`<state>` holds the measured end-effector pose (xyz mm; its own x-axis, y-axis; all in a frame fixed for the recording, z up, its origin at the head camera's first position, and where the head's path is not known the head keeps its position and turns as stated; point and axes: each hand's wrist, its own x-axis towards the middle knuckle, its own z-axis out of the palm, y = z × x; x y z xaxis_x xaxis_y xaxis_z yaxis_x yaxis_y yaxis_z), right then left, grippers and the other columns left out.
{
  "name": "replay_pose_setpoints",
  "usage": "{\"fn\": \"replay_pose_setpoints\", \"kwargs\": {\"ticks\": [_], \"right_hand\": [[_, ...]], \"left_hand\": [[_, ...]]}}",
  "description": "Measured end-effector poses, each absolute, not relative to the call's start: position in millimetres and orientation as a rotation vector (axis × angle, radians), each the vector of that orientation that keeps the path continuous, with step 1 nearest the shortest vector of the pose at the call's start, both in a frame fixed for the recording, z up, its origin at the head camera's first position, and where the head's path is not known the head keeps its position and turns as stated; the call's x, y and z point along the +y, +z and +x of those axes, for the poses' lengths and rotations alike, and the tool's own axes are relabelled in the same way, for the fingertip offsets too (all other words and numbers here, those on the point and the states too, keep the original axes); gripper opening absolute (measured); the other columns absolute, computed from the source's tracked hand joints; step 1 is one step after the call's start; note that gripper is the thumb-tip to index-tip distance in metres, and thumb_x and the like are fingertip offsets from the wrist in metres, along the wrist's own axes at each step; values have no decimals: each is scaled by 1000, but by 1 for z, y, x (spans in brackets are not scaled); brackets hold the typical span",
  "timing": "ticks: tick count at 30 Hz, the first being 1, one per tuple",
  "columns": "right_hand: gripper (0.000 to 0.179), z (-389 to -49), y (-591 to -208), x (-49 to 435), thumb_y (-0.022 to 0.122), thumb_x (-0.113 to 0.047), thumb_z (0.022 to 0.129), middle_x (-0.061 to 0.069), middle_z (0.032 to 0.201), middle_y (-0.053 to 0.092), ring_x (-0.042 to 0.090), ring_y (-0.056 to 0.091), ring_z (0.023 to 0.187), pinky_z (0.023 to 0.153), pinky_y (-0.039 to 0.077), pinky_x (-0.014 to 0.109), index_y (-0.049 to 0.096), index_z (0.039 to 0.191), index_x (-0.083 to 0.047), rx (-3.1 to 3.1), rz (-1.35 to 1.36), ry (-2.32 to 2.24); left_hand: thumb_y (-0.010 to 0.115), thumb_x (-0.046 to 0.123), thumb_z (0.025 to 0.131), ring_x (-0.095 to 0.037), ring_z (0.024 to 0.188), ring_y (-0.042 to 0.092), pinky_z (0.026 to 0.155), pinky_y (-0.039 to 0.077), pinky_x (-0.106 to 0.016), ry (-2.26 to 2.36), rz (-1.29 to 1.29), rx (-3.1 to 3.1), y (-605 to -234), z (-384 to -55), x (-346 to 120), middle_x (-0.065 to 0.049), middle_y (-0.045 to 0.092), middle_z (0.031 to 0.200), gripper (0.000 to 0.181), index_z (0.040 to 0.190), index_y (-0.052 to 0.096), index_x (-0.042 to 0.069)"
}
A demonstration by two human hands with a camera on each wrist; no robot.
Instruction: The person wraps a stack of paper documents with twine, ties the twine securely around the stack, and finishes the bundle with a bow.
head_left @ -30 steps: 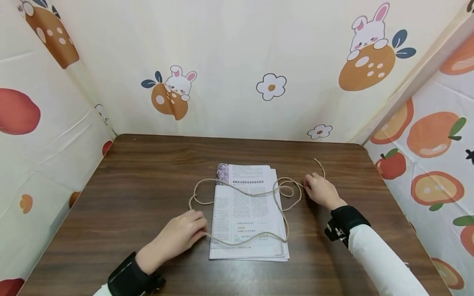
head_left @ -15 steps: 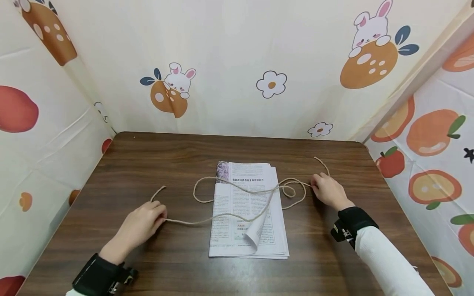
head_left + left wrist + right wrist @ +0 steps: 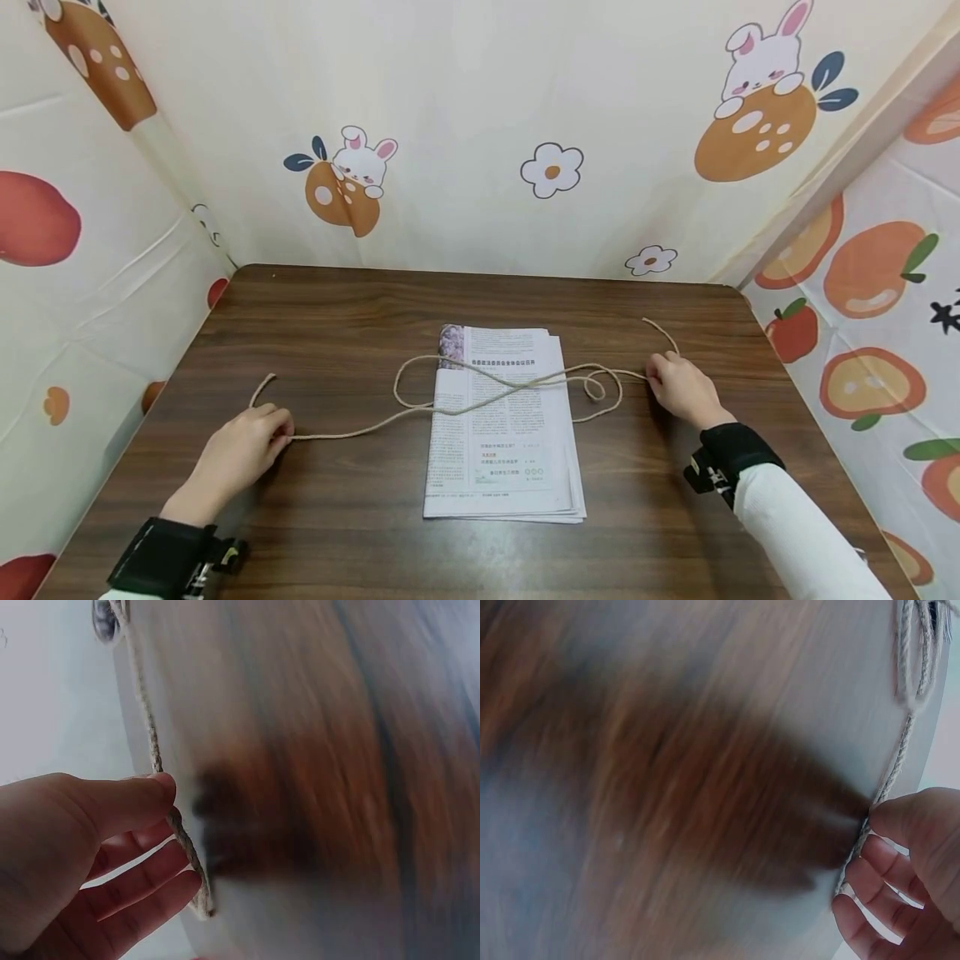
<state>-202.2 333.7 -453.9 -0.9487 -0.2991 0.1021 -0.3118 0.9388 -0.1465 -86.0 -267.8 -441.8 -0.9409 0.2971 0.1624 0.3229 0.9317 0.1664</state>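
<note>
A beige braided rope (image 3: 465, 408) runs across a folded stack of newspapers (image 3: 502, 467), with a loop left of the paper and a small tangle of loops at its right. My left hand (image 3: 238, 446) pinches one end part of the rope between thumb and fingers, left of the stack; the short tail sticks up past the hand. On the right, my right hand (image 3: 686, 390) pinches the other end part, its tail pointing toward the back. In both wrist views the rope (image 3: 146, 705) passes under the thumb and along the fingers.
The brown wood-grain table (image 3: 337, 517) carries the stack near its middle. A pale curtain (image 3: 465, 208) with rabbit and flower prints stands behind the table's back edge, and fruit-printed cloth (image 3: 870, 400) hangs at the sides.
My left hand has moved left, drawing the rope straighter across the newspapers; the lifted page corner lies flat again. My right hand has shifted slightly right with its rope end.
</note>
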Motion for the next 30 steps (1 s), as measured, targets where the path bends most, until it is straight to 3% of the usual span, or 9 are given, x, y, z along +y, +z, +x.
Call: {"fn": "replay_pose_setpoints", "kwargs": {"ticks": [6,12,23,30], "right_hand": [[6,-199,-452,342,62,-4,80,12,76,51,25,51,62,52,41,40,56,81,-5,-3038,423,249],[8,-199,-451,333,63,-4,79,13,80,53,29,56,67,56,44,44,57,84,-4,-2972,498,250],[20,-202,-454,297,65,0,78,13,88,57,32,60,76,62,47,45,62,98,-3,-2835,697,287],[19,-206,-459,290,65,1,77,12,86,56,31,59,74,62,48,44,62,95,-3,-2816,728,256]], "left_hand": [[75,3,71,-8,56,42,48,34,-27,-278,-433,-2961,-443,-86,-276,5,48,69,22,70,57,16],[76,5,70,-16,63,50,53,42,-33,-257,-471,-2931,-435,-91,-257,2,53,71,19,72,60,14],[76,13,72,-17,70,54,57,46,-32,-271,-749,-2746,-422,-107,-177,1,55,77,15,78,62,14],[75,17,74,-15,72,54,61,47,-30,-280,-919,-2688,-422,-116,-126,1,57,80,13,82,65,14]]}}
